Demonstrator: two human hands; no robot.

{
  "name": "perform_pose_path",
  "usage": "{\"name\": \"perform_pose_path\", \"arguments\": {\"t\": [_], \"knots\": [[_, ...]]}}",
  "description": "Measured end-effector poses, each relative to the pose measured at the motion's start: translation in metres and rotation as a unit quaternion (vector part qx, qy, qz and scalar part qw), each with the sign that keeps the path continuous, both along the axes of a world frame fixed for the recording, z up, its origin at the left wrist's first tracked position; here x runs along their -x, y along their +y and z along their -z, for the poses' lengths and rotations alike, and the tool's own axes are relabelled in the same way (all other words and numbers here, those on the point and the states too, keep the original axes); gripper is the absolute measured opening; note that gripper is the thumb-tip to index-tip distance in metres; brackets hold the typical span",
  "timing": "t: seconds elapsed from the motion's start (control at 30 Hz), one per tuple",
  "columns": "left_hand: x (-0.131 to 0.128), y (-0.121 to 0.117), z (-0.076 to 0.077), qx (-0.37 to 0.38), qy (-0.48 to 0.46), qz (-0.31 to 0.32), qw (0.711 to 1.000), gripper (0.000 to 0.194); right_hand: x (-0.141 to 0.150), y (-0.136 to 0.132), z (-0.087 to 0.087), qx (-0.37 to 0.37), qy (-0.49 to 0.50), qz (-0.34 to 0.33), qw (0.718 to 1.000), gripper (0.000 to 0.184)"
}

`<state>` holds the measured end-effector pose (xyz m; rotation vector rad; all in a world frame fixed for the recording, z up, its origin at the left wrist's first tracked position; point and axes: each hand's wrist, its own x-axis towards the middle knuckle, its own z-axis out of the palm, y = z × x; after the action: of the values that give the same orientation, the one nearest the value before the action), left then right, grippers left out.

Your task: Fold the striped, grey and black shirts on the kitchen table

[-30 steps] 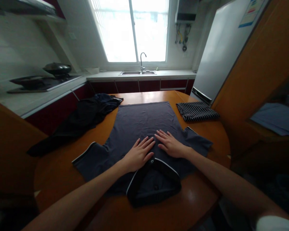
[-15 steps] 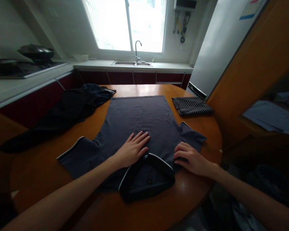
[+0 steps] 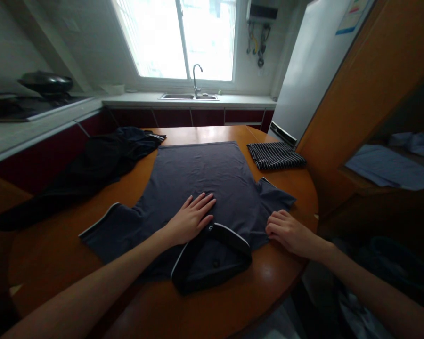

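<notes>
A dark grey-blue polo shirt [image 3: 205, 169] lies spread on the table, its hem away from me and its black, white-edged collar [image 3: 212, 280] towards me. My left hand [image 3: 189, 221] rests flat on the chest just beyond the collar, fingers stretched out. At the right shoulder edge, below the right sleeve [image 3: 277, 195], my right hand [image 3: 291, 233] is closed with its fingertips pinching the cloth. The left sleeve [image 3: 109, 230] lies flat, out to the side.
The round wooden table [image 3: 286, 278] also bears a folded black-and-white striped cloth [image 3: 277, 156] at the right and a dark heap of clothing [image 3: 102, 157] at the left. A counter with a sink [image 3: 176, 96] stands beyond, a fridge [image 3: 300, 70] at the right.
My right hand has moved slightly right along the shirt's shoulder, and its fingers have closed together. My left hand stays flat on the shirt. The view has shifted a little.
</notes>
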<state>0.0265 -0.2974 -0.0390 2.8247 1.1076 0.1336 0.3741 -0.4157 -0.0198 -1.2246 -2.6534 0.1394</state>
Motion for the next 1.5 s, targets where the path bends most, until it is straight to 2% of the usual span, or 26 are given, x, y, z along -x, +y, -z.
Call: {"name": "perform_pose_path", "arguments": {"t": [0.13,0.33,0.43,0.53,0.63,0.73,0.8,0.93,1.03,1.13,1.33,1.5], "knots": [[0.001,0.001,0.002,-0.003,-0.003,0.000,1.000,0.058,-0.005,-0.004,0.004,-0.021,-0.022,0.018,0.999,0.015],[0.001,0.000,0.004,-0.014,-0.021,0.009,1.000,0.058,-0.016,-0.013,0.009,-0.025,0.001,0.026,0.999,0.018],[0.002,0.002,0.006,-0.012,-0.025,0.010,1.000,0.057,-0.016,-0.014,0.005,-0.015,-0.008,0.027,1.000,0.018],[0.001,-0.001,-0.001,-0.006,-0.043,0.015,0.999,0.055,-0.015,-0.013,-0.002,-0.004,-0.004,0.024,1.000,0.013],[-0.007,-0.018,-0.020,-0.007,-0.097,0.054,0.994,0.050,-0.011,-0.012,-0.009,-0.030,0.045,0.025,0.998,0.008],[-0.021,-0.051,-0.039,0.012,-0.137,0.139,0.981,0.044,0.000,-0.012,-0.008,-0.061,0.106,0.028,0.992,0.004],[-0.033,-0.074,-0.044,0.014,-0.140,0.190,0.972,0.039,0.011,-0.013,-0.004,-0.052,0.119,0.009,0.991,0.009],[-0.052,-0.102,-0.035,-0.039,-0.114,0.224,0.967,0.034,0.029,-0.013,0.005,-0.036,0.108,-0.024,0.993,0.009],[-0.060,-0.104,-0.025,-0.078,-0.084,0.216,0.970,0.028,0.032,-0.013,0.008,-0.039,0.103,-0.021,0.994,0.008],[-0.063,-0.101,-0.019,-0.101,-0.110,0.222,0.964,0.013,0.031,-0.015,0.008,-0.038,0.091,-0.019,0.995,0.011],[-0.063,-0.095,-0.015,-0.041,-0.225,0.225,0.947,0.018,0.025,-0.017,0.010,-0.021,0.078,0.000,0.997,0.017],[-0.059,-0.092,-0.011,0.004,-0.219,0.231,0.948,0.015,0.022,-0.018,0.009,-0.004,0.067,0.007,0.998,0.018]]}}
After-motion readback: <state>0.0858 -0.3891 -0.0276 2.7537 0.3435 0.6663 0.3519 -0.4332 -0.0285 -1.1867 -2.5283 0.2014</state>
